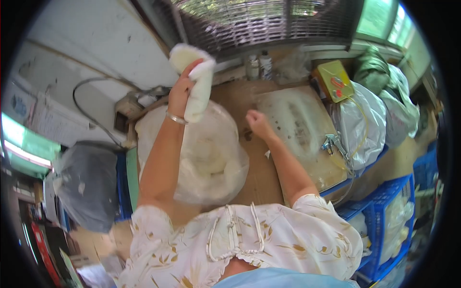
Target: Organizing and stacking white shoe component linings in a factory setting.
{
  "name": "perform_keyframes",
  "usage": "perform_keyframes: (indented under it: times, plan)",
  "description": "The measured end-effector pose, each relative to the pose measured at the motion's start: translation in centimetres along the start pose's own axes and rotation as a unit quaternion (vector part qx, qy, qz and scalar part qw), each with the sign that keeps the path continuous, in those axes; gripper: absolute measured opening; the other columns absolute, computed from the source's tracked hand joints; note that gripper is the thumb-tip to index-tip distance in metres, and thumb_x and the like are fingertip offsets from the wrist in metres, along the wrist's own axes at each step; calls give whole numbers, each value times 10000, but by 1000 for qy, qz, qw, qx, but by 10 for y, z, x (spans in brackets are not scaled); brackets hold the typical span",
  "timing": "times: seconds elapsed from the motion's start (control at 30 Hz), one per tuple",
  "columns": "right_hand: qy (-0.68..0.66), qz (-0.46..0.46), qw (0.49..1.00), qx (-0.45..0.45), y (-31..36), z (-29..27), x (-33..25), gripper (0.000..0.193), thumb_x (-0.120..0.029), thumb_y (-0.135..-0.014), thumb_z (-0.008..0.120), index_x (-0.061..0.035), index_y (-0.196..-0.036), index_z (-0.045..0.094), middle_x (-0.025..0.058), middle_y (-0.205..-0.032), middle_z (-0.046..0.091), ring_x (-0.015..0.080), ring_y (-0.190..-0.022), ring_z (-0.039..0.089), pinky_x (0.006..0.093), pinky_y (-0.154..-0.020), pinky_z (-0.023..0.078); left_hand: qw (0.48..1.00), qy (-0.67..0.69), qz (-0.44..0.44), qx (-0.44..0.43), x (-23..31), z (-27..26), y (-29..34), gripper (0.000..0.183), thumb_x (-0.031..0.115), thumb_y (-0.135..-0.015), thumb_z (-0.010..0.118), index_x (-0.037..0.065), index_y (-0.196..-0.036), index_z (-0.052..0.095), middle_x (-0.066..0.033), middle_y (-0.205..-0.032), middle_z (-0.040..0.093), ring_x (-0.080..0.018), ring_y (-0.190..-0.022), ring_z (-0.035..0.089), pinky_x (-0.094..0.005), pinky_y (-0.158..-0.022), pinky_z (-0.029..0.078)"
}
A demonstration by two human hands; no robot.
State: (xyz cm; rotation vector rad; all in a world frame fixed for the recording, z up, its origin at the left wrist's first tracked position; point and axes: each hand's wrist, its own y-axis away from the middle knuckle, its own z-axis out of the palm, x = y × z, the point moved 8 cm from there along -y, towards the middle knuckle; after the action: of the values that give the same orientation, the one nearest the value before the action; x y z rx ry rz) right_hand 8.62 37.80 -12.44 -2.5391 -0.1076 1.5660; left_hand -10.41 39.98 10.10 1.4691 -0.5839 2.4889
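My left hand (181,93), with a bangle on the wrist, is raised at the far left of the table. Its fingers are wrapped round a soft white fuzzy piece (200,89), long and folded over, somewhat like a slipper. Below that arm lies an open clear plastic bag (225,180) with white fluffy material (207,161) inside. My right hand (260,124) is closed in a loose fist over the brown tabletop (259,168), beside the left edge of a stained board (317,165). Whether its fingers pinch anything small is hidden.
A spray gun (333,144) with a hose rests on the board's right side. Beyond stand a yellow tin (334,80), two bottles (265,65) and silvery plastic bags (360,120). Blue crates (391,221) are at the right; a dark plastic-covered object (89,185) is at the left.
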Motion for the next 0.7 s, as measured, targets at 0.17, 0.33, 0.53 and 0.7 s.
perform_keyframes:
  times: [0.17,0.33,0.53,0.7]
  plan:
    - [-404,69,883,-229,15,35,-118,521,-501,-914,393,-41,-1052,595,126,-953,652,227,-747,625,323,-614,477,1000,-30,-1,-8,13,-11,40,592,24,-707,376,46,-1296,428,-126,-1141,555,-209,-982,566,-299,-852,481]
    - [-688,130,682,-213,55,100,-202,627,-569,-920,306,-75,-1291,412,130,-1229,527,250,-1090,540,366,-892,447,976,-215,21,27,12,-36,109,534,19,-798,418,90,-1327,388,-56,-1075,549,-101,-918,527,-240,-796,452]
    - [-564,90,789,-228,40,191,-239,266,-96,-872,554,-16,-1125,548,100,-1128,584,225,-1062,555,374,-940,428,966,-150,26,211,29,-155,276,460,34,-889,494,87,-1327,364,-62,-1141,533,-103,-1007,526,-249,-853,448]
    - [-357,128,847,-372,67,366,-301,267,-149,-843,609,9,-1056,571,100,-987,625,193,-896,612,335,-780,503,897,-84,32,432,29,-287,403,370,27,-881,533,32,-1239,442,-52,-1036,603,-96,-870,578,-234,-756,479]
